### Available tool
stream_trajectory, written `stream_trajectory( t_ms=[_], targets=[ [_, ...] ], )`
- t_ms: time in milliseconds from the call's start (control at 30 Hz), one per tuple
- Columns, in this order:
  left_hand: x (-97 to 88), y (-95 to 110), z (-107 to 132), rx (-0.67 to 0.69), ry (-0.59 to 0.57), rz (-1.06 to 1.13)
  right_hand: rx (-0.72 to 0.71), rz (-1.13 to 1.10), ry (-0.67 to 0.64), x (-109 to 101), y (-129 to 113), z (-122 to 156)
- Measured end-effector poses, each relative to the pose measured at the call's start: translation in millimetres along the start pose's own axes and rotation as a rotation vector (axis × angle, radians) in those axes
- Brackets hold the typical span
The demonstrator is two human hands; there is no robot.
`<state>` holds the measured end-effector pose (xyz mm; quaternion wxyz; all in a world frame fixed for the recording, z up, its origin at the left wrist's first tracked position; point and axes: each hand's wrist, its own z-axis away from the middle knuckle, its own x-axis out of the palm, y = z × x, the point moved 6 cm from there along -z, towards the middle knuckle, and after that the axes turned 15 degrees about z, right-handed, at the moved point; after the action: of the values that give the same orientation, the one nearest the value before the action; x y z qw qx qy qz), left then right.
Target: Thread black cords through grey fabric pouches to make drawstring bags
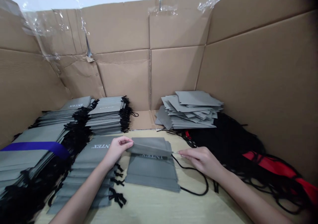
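Observation:
A grey fabric pouch (152,169) printed INTEX lies on the wooden table in front of me, its top hem folded over. My left hand (117,149) pinches the left end of that hem. My right hand (202,159) pinches a thin tool or cord tip at the hem's right end. A black cord (196,184) loops from there across the table under my right hand.
Stacks of finished grey pouches with black cords (106,116) fill the left side, one bundle bound by a purple band (37,146). A pile of plain grey pouches (191,110) sits at the back. Black cords and red fabric (273,164) lie right. Cardboard walls (260,78) enclose the table.

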<state>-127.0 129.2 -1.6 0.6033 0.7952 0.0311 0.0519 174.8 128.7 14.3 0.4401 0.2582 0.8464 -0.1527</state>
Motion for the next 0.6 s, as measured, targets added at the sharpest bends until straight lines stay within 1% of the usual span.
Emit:
stream_trajectory(
  t_ms=[100, 200, 300, 400, 533, 600],
  targets=[
    [7.3, -2.5, 4.1, -0.057, -0.029, 0.027, 0.024, -0.070, -0.027, 4.5, -0.8, -0.5],
    [13.5, -3.5, 8.4, -0.099, -0.060, 0.042, 0.059, -0.116, -0.081, 8.3, -3.5, -0.1],
    [19.6, -5.1, 12.9, -0.127, -0.085, 0.052, 0.148, -0.147, -0.142, 11.4, -3.3, 1.6],
    [24.6, -6.9, 16.2, -0.130, -0.075, 0.066, 0.255, -0.172, -0.202, 17.6, 0.1, 3.6],
    [25.5, -7.1, 17.2, -0.137, -0.049, 0.075, 0.339, -0.207, -0.156, 22.4, 4.4, 3.2],
    [23.5, -6.8, 17.7, -0.146, -0.053, 0.072, 0.377, -0.248, -0.154, 24.6, 6.1, 3.6]
  ],
)
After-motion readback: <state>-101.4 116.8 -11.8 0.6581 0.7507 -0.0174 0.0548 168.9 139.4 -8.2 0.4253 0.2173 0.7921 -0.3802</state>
